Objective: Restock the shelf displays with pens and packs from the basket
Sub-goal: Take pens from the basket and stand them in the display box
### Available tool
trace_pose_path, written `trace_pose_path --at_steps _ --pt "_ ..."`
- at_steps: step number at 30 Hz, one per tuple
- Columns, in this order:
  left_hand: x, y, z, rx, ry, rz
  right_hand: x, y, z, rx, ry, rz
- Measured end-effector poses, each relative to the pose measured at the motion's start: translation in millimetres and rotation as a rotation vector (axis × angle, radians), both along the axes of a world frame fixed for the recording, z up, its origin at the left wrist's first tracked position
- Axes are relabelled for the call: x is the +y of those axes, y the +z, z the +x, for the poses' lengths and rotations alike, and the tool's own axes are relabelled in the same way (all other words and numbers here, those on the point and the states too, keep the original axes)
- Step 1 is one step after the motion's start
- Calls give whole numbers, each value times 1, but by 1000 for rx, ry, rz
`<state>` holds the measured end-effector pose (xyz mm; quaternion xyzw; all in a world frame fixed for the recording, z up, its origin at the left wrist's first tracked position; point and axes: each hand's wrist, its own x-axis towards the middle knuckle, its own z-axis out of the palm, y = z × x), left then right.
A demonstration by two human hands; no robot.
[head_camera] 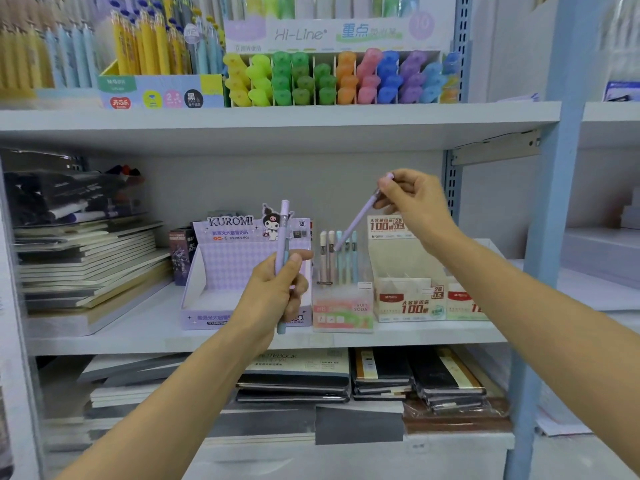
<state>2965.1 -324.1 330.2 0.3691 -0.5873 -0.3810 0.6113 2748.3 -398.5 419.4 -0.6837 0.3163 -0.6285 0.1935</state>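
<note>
bright, even light; blurred edges

White shelves (277, 114) sit one above the other. A tall blue post (549, 254) stands on the right. The back wall (346, 178) is grey. A metal bracket (495, 150) sits under one shelf.

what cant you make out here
Head view only.
1. Basket: outside the frame.
2. Pens in the left hand: fingers cover them, count unclear.
3. Purple pen in the right hand: tip overlaps the display pens; contact unclear.
</note>
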Motion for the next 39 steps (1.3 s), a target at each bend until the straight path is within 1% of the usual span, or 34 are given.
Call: trace_pose_path --at_steps 2,4,6,8,12,15,19,25,28,30,35,39 --pt "0 0 0 5 -27 16 -8 -5 1 80 -82 -3" --pt "1 2 0 10 -52 75 -18 -15 5 138 -133 17" --pt "0 5 0 15 -85 166 -26 -26 9 166 -157 17" --pt "-1 5 -1 -2 -100 193 -32 -35 15 199 -173 -8" --pt "-4 2 0 -15 -86 88 -42 -45 27 273 -177 -7" --pt "-6 -2 2 4 -74 68 -47 -46 31 368 -176 -9" --pt "-10 -8 3 11 -62 47 -52 -40 30 437 -176 -39" --pt "-13 -12 5 -16 -84 2 -56 -35 33 510 -228 -67" --pt "-14 -14 6 -19 -84 -4 -57 -33 29 514 -172 -11" --pt "-16 -14 7 -8 -85 -3 -56 -36 32 490 -160 -17" --pt "-17 -16 9 27 -93 -4 -62 -41 41 418 -278 -91" --pt "-17 -17 12 31 -91 9 -67 -46 43 558 -453 -96"
